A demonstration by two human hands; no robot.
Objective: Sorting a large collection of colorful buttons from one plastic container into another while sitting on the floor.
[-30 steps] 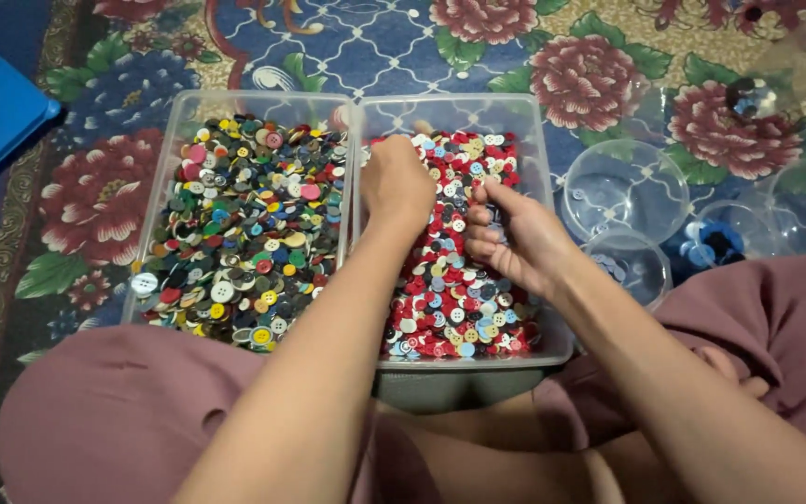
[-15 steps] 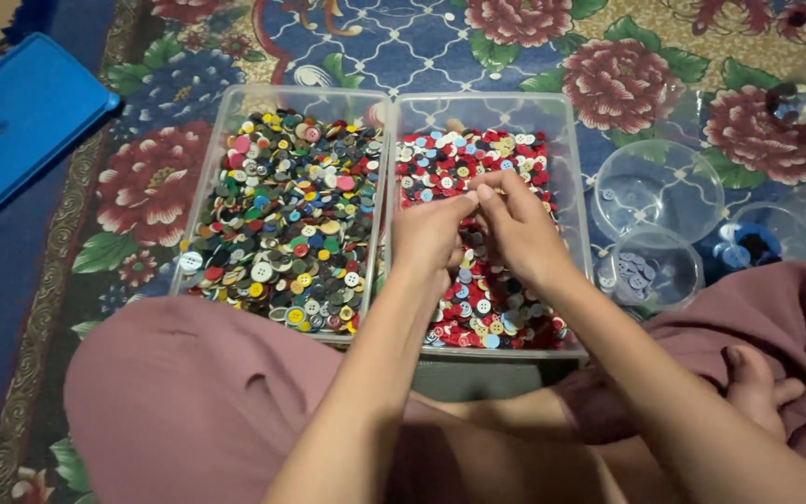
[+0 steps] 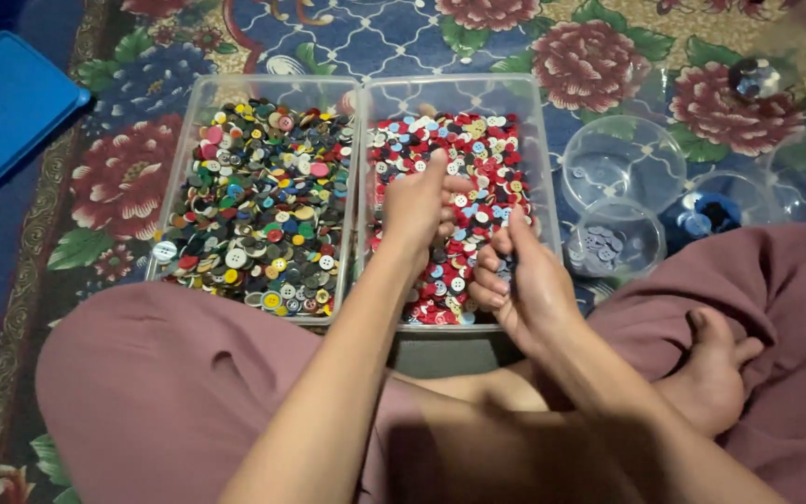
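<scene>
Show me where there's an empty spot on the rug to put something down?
Bare carpet lies beyond the two button bins, and a strip runs between the left bin and the blue lid. It is crowded right of the right bin, where clear round containers cluster. Both hands are inside the right bin.

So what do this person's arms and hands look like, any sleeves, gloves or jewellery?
Both forearms are bare, with no sleeves in view. The left hand and right hand wear no gloves, and no rings, watch or bracelets show. The only clothing visible is loose mauve-pink trousers over the crossed legs.
</scene>
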